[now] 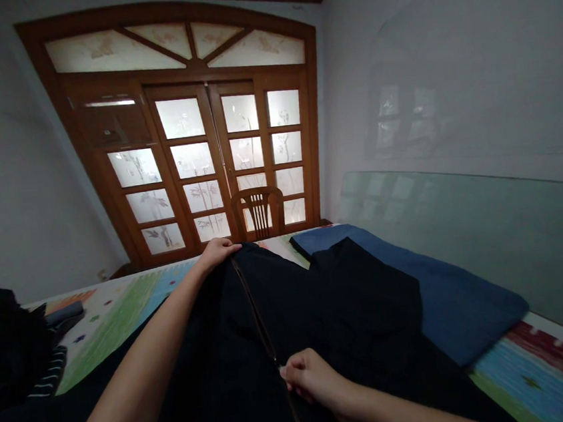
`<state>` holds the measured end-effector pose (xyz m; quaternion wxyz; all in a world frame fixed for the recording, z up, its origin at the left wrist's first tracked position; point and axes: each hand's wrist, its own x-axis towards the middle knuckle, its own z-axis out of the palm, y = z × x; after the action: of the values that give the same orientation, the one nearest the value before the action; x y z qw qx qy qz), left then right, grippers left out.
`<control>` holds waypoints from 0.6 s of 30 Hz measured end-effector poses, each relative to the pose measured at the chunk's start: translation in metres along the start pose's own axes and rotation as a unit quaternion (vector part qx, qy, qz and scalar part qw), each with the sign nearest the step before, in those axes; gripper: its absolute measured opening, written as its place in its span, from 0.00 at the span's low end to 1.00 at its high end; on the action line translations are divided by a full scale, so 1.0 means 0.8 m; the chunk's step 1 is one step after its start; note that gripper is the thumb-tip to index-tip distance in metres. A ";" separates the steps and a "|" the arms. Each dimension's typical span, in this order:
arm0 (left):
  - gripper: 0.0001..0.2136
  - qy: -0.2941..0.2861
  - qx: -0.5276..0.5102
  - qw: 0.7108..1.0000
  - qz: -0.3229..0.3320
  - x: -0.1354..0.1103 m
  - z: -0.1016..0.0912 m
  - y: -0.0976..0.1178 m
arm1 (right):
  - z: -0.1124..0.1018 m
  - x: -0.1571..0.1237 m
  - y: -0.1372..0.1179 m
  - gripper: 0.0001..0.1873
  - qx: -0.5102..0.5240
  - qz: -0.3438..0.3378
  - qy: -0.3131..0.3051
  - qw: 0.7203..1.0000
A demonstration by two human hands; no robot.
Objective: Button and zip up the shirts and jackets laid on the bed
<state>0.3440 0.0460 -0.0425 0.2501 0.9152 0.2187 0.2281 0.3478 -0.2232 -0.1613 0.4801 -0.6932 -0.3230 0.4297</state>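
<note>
A black jacket (361, 296) lies spread out with a long zipper (254, 308) running down its middle. My left hand (218, 251) is at the far end of the zipper, its fingers closed on the jacket's edge by the collar. Partway down, my right hand (309, 377) pinches the small zipper pull, which is mostly covered by my fingers. Between my two hands the zipper's edges stand slightly apart. Below my right hand the zipper runs as a single line toward me.
A folded blue cloth (450, 287) lies partly under the jacket at right. Dark clothes (11, 347) are heaped at left. Beneath is a colourful patterned cover (102, 324). A glass panel (463, 219) leans on the right wall. A wooden chair (258, 196) stands beyond, before wooden doors (215, 151).
</note>
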 end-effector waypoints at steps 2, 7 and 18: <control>0.16 0.017 0.030 0.999 -0.001 0.001 -0.003 -0.002 | -0.001 -0.020 0.006 0.12 -0.006 0.036 -0.017 0.999; 0.17 0.056 0.126 0.990 -0.007 -0.003 -0.010 -0.008 | -0.011 -0.050 0.033 0.13 -0.001 0.033 -0.115 0.993; 0.19 -0.152 0.239 0.923 0.260 -0.115 0.003 0.059 | -0.017 -0.052 0.004 0.09 0.124 0.066 -0.118 0.983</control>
<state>0.2850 -0.0393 -0.0463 -0.0140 0.9962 -0.0200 0.0840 0.3427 -0.2652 -0.1497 0.4918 -0.5926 -0.2748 0.5757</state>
